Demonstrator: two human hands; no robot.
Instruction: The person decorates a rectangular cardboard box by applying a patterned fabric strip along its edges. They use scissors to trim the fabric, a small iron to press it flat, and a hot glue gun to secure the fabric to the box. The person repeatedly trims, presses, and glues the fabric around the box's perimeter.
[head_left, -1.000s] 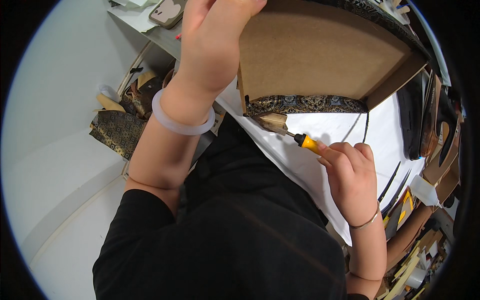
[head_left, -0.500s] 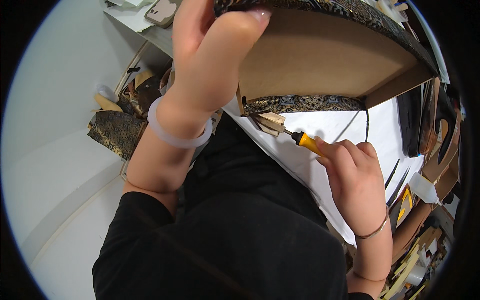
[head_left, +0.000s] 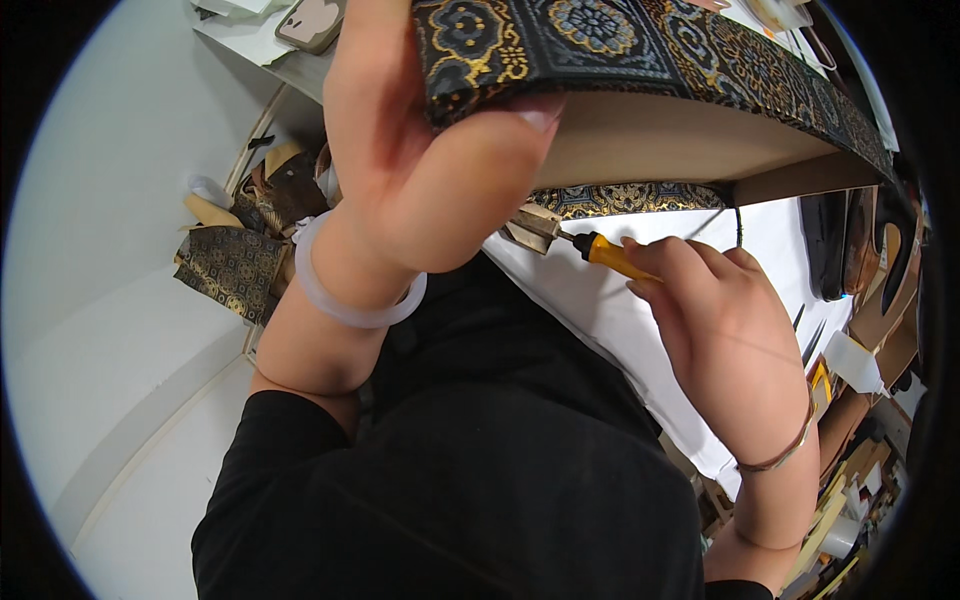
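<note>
A box covered in black, gold and blue patterned brocade hangs tilted above the table, its bare brown inside facing down. My left hand is closed round its near left corner, thumb pressed along the edge. Below, my right hand grips a hand tool with a yellow and black handle, a thin metal shank and a broad wedge-shaped head, pale brown and stained. That head lies close under the box's lower brocade edge; whether they touch is hidden by my left hand. A black cord rises behind my right hand.
White sheeting covers the table. At the right stand dark curved pieces, a white plastic bottle and scissor-like points. Brocade scraps hang at the left. A phone in a case lies at the far left.
My left hand has tilted the box so more of its brocade outer side shows and less of its inside. The tool has shifted slightly left and up; my right wrist has swung right.
</note>
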